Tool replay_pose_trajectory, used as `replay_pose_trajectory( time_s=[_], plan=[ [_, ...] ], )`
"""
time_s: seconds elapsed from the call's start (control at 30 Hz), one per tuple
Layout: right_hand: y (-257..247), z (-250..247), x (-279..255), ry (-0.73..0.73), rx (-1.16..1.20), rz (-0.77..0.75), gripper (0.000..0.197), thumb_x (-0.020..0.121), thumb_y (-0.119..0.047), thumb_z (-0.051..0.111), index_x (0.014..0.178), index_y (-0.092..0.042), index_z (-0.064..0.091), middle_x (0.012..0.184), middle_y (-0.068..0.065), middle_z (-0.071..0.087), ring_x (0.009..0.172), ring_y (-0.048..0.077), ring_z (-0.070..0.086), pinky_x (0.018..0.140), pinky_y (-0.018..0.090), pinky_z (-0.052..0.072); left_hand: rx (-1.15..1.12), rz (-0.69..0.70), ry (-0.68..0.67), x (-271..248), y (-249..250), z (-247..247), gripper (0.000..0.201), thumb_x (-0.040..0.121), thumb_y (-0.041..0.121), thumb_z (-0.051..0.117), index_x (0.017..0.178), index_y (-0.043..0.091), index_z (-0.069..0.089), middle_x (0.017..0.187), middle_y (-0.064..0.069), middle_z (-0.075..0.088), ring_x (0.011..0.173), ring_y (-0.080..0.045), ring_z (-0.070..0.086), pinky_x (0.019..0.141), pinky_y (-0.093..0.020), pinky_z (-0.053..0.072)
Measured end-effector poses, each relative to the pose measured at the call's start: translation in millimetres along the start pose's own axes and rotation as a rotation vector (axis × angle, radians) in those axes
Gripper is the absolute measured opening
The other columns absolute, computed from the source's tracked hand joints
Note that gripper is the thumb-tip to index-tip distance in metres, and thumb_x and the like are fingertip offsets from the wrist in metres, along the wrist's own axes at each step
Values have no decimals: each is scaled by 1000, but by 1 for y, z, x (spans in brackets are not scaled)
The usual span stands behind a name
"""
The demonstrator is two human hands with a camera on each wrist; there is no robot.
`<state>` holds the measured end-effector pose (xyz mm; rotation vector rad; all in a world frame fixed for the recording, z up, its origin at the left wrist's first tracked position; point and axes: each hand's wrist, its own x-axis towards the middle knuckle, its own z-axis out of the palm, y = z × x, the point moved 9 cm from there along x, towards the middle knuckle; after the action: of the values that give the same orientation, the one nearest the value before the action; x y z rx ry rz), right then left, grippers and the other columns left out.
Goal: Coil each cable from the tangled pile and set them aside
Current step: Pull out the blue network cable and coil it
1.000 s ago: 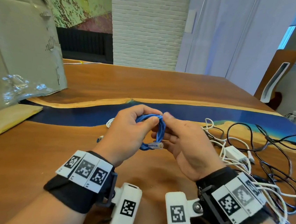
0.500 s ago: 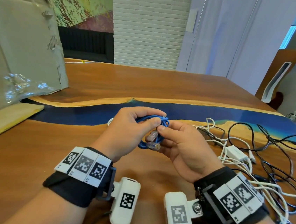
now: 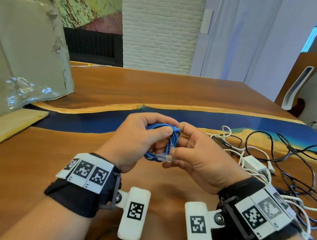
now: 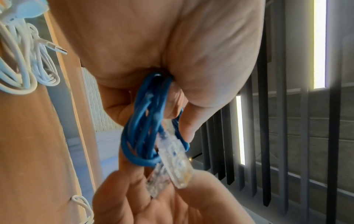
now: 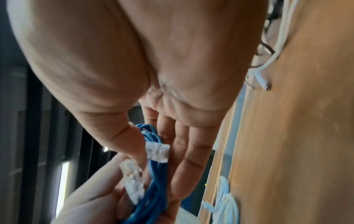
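A blue network cable (image 3: 172, 140) hangs wound into a small coil above the table, held between both hands. My left hand (image 3: 164, 126) grips the top of the coil (image 4: 145, 121) with curled fingers and thumb. From the right, my right hand (image 3: 180, 141) pinches the strands, thumb just above a clear plug (image 3: 164, 157) at the coil's bottom. Two clear plugs (image 5: 158, 152) (image 5: 133, 178) show in the right wrist view, lying against the loops (image 5: 155, 189). The tangled pile (image 3: 285, 172) of white and black cables lies to the right.
A white adapter (image 3: 253, 163) sits in the pile. A white cable bundle (image 4: 19, 68) with a USB plug lies on the table beyond my hands. A cardboard sheet with plastic wrap (image 3: 23, 56) leans at the far left on the wooden table (image 3: 157, 88).
My right hand slid from the top of the blue coil down to its lower end near the plug. The left hand kept its grip and barely moved.
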<state>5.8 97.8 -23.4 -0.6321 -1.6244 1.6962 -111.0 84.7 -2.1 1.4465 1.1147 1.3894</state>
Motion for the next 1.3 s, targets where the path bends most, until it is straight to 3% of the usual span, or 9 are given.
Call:
replay_pose_trajectory(
  time_s=[0.1,0.27,0.4,0.57,0.77,0.9,1.07,1.2,1.3],
  plan=[
    [-2,-2,-1,15,-34,2,41,96,8,60,133,-7,52,111,22,73,104,29,72,75,37,60,0,8,20,0,-1,-1,20,100,6,62,104,16,78,88,-23,71,76,-34,61,72,-49,57],
    [0,-6,-1,61,-29,5,38,95,2,63,131,-7,54,99,10,76,100,21,74,68,35,58,21,10,19,-1,0,1,19,101,9,61,109,17,76,89,-5,77,76,-14,71,68,-32,57],
    [0,-6,-1,63,-32,6,37,95,1,63,130,-7,56,97,8,77,98,22,74,71,36,58,37,15,11,-1,0,2,21,101,10,61,110,19,76,98,-6,78,80,-13,72,68,-30,57],
    [1,-8,-1,85,-37,18,35,94,0,64,128,-6,59,101,15,77,97,29,73,73,40,56,13,-5,8,-2,-1,3,22,102,9,58,113,17,75,99,-6,78,82,-15,74,66,-27,57],
    [3,-12,0,101,-50,23,33,96,-4,64,128,-5,59,106,18,76,99,31,72,76,42,55,57,-5,12,-1,-2,1,25,102,7,56,114,19,74,91,2,76,69,-5,66,62,-21,52],
    [4,-15,1,112,-39,20,32,96,-5,64,127,-6,60,108,22,75,96,30,72,73,40,55,98,-16,40,1,-3,-4,30,100,4,56,115,22,74,84,5,72,69,-10,60,65,-26,52],
    [4,-23,2,173,-23,11,26,96,-5,63,123,-7,61,97,17,74,84,26,69,70,36,56,175,-44,72,6,-8,-17,31,97,6,62,113,28,75,82,-8,68,78,-20,65,75,-42,55],
    [2,-31,2,229,3,7,30,97,-8,64,127,-9,59,96,19,74,84,28,66,70,35,56,225,-109,83,6,-13,-31,24,93,9,71,110,26,76,78,-1,71,75,-13,67,59,-27,52],
    [4,-35,3,280,-23,12,33,95,-14,68,127,-17,61,108,16,77,94,28,72,81,39,59,272,-163,93,7,-16,-43,24,92,9,73,108,26,77,85,-5,76,75,-12,67,58,-24,51]
  ],
)
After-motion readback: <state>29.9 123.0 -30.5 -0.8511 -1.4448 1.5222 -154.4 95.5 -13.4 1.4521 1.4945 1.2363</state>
